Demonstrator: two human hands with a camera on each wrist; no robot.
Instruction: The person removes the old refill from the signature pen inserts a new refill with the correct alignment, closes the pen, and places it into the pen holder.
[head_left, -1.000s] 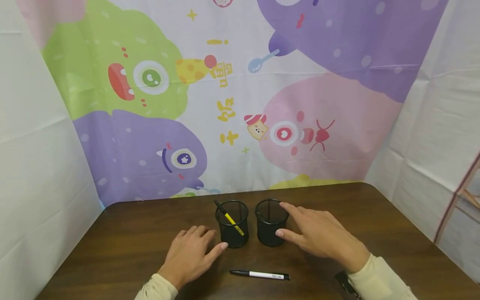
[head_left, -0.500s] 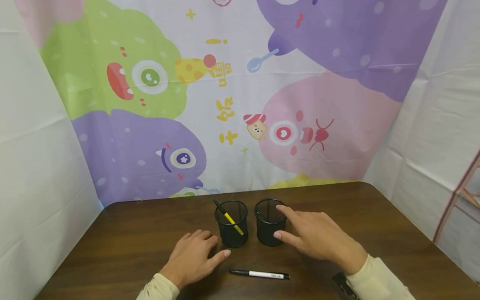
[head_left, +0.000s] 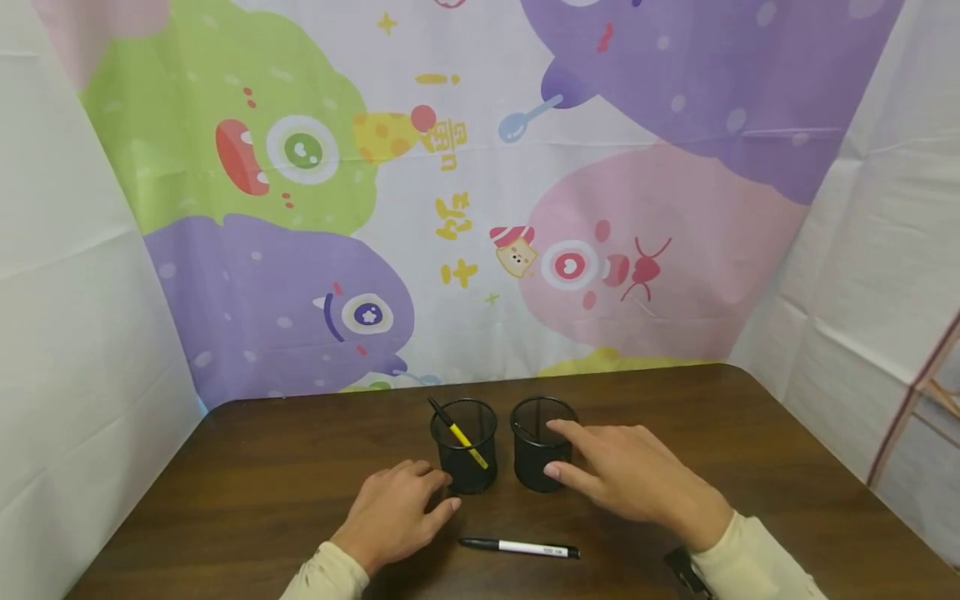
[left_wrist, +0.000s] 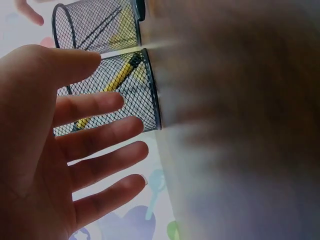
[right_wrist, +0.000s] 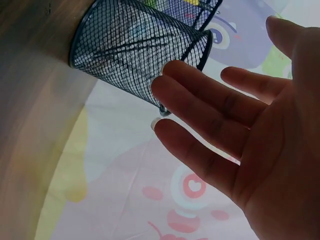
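Two black mesh pen holders stand side by side on the table. In the left pen holder (head_left: 467,471) leans a yellow pen (head_left: 460,435) with a black end. The right pen holder (head_left: 534,471) has a thin dark stick-like item inside, hard to make out through the mesh. A white pen (head_left: 525,548) with black ends lies in front of them. My left hand (head_left: 393,512) is by the left holder, fingers spread and holding nothing; whether it touches the mesh I cannot tell. My right hand (head_left: 637,475) is beside the right holder with extended fingers, also holding nothing.
The brown wooden table (head_left: 262,483) has rounded far corners. Behind it hangs a cartoon-printed cloth (head_left: 465,333), with white cloth (head_left: 67,333) at the sides. A dark object (head_left: 684,571) shows by the right sleeve.
My left hand has shifted slightly to the right. The right hand has moved a little left and down over the right holder's rim. Both holders and pens stay in place.
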